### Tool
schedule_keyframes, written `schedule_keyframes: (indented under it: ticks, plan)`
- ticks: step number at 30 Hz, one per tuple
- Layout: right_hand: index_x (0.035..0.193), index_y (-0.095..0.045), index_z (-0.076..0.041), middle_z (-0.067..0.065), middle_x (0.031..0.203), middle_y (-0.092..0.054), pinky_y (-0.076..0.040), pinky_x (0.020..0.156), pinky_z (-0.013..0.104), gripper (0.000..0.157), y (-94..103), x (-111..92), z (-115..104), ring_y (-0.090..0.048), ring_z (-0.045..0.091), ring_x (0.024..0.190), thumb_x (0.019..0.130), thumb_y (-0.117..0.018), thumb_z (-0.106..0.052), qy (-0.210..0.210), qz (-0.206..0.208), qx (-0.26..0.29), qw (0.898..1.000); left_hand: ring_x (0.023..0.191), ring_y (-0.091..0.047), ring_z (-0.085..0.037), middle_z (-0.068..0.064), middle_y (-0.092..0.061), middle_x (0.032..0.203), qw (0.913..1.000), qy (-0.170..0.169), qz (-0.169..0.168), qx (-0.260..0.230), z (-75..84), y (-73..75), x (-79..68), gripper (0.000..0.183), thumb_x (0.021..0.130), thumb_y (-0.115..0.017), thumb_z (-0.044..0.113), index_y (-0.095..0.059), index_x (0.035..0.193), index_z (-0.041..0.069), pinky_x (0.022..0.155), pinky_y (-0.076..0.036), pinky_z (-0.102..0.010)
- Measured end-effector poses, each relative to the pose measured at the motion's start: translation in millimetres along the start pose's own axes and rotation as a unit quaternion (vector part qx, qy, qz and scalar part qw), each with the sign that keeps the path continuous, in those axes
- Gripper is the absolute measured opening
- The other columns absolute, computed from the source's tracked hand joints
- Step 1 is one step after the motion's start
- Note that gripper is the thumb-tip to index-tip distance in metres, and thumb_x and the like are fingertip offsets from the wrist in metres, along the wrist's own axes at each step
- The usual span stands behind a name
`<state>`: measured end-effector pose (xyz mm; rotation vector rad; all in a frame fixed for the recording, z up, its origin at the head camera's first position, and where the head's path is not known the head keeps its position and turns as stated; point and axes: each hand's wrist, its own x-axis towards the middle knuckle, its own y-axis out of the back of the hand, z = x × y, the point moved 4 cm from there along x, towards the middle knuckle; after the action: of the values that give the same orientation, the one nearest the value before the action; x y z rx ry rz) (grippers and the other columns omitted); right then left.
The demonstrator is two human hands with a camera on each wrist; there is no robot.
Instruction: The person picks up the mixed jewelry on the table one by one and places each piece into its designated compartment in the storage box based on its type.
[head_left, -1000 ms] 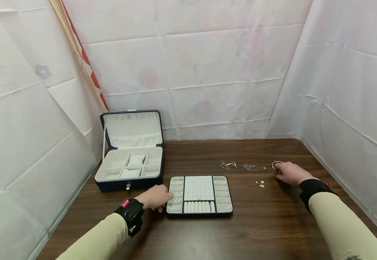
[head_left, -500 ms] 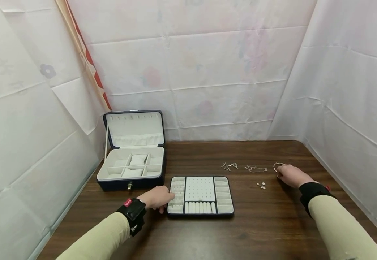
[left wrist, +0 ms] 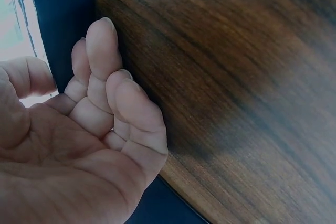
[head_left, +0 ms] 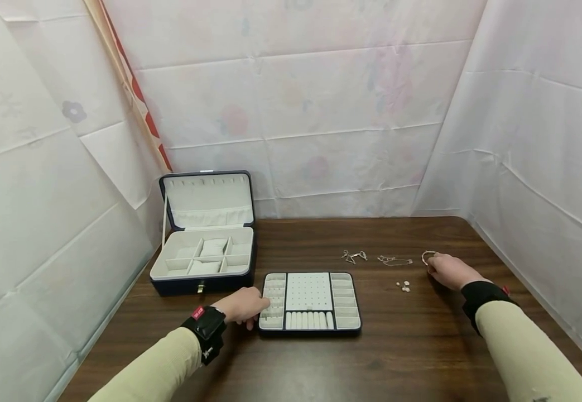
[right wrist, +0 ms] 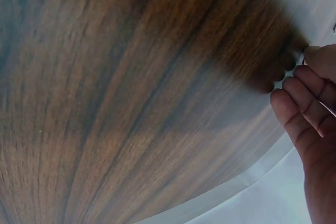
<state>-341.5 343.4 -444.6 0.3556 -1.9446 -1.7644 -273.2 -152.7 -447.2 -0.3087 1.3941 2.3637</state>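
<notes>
My left hand (head_left: pixel 243 304) holds the left edge of a dark blue jewelry tray (head_left: pixel 311 333). In the left wrist view the thumb lies over the rim and the fingers curl beside the tray's blue side (left wrist: pixel 60 9). The tray has white side compartments, a dotted white panel and a row of ring rolls. Far to the right, my right hand (head_left: pixel 452 272) pinches a thin round bangle (head_left: pixel 423 258) at the tabletop. In the right wrist view thumb and fingertips come together, and the bangle is mostly hidden there.
An open blue jewelry box (head_left: pixel 172 286) with white compartments and small cushions stands at back left. Between tray and right hand lie a tangled chain (head_left: pixel 355 257), a necklace (head_left: pixel 395 261) and several small earring-like pieces (head_left: pixel 404 286). White sheets (head_left: pixel 321 139) enclose the wooden table (head_left: pixel 396 357).
The head view has shifted slightly. My right fingers have moved a little on the bangle, which stays in about the same place. The left hand stays at the tray's edge.
</notes>
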Motion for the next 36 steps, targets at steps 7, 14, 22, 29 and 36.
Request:
schedule_keyframes:
  ticks: [7,14,22,29,36]
  plan:
    - [0.08,-0.059,-0.008,0.002,0.079,-0.054,-0.048,0.064,0.041,0.017,-1.6,-0.2,2.5,-0.055,0.018,0.07,0.089,-0.07,0.001,-0.022,-0.027,0.01,0.999,0.047,-0.05,-0.016,-0.004,-0.062,0.052,1.0,-0.002,-0.005,-0.004,0.9,0.7,-1.5,0.033,0.093,-0.052,0.024,-0.061,0.068,0.006,0.045,-0.036,-0.026]
    - [0.081,-0.061,-0.009,0.002,0.079,-0.055,-0.048,0.063,0.039,0.015,0.1,-1.4,2.6,-0.055,0.016,0.069,0.089,-0.071,0.0,-0.026,-0.025,0.003,0.999,0.047,-0.05,-0.016,-0.006,-0.063,0.053,1.0,-0.001,-0.003,-0.005,1.8,0.9,-1.1,0.032,0.093,-0.052,0.024,-0.061,0.068,0.006,0.045,-0.036,-0.026]
    - [0.08,-0.063,-0.007,0.004,0.079,-0.057,-0.048,0.064,0.04,0.013,1.5,1.0,1.3,-0.057,0.018,0.069,0.089,-0.071,-0.001,-0.031,-0.035,0.0,0.999,0.047,-0.05,-0.016,-0.006,-0.063,0.053,1.0,0.002,-0.005,-0.006,1.8,0.4,-0.4,0.032,0.093,-0.052,0.023,-0.061,0.068,0.006,0.045,-0.035,-0.026]
    - [0.078,-0.057,-0.007,0.004,0.076,-0.053,-0.048,0.063,0.042,0.017,2.4,1.2,0.2,-0.054,0.019,0.068,0.089,-0.067,0.0,-0.043,-0.03,0.004,0.999,0.048,-0.052,-0.016,-0.005,-0.063,0.053,1.0,0.004,-0.005,0.002,0.8,1.4,1.7,0.034,0.094,-0.052,0.025,-0.062,0.068,0.005,0.045,-0.038,-0.026]
    - [0.076,-0.052,-0.01,0.001,0.074,-0.048,-0.041,0.061,0.036,0.023,0.2,-0.3,-0.7,-0.045,0.015,0.065,0.088,-0.067,0.0,-0.051,-0.02,0.012,0.998,0.048,-0.053,-0.016,-0.005,-0.063,0.053,0.9999,0.001,-0.011,0.007,-0.2,0.5,3.7,0.036,0.095,-0.052,0.026,-0.062,0.068,0.006,0.045,-0.039,-0.026]
